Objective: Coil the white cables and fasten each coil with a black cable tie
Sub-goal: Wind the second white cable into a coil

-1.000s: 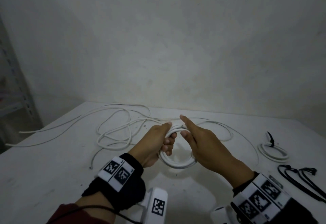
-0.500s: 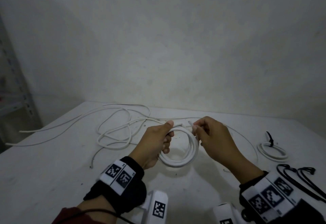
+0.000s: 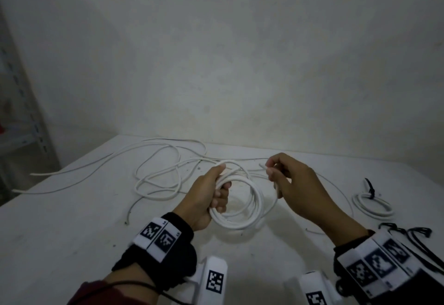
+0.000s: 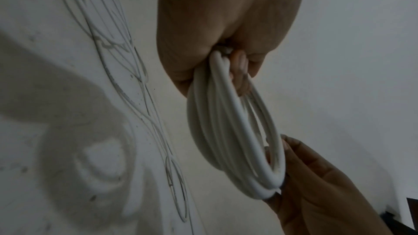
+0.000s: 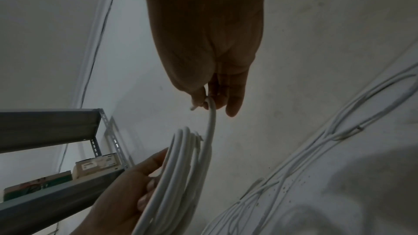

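My left hand (image 3: 211, 194) grips one side of a white cable coil (image 3: 242, 218) of several loops, held just above the table. In the left wrist view the coil (image 4: 235, 131) hangs from my curled fingers. My right hand (image 3: 286, 179) pinches the free end of the cable (image 3: 263, 166) near its tip, to the right of the coil; in the right wrist view the cable end (image 5: 211, 113) runs from thumb and fingers down to the coil (image 5: 181, 167). Loose black cable ties (image 3: 413, 235) lie at the right.
Loose white cables (image 3: 156, 177) sprawl over the far left of the white table (image 3: 60, 232). A finished coil with a black tie (image 3: 372, 201) lies at the right. A metal shelf (image 3: 28, 136) stands to the left, a bare wall behind.
My right hand went from pointing over the coil to pinching the cable's free end and drew it up and to the right. The coil loosened and widened; the left hand kept its grip.
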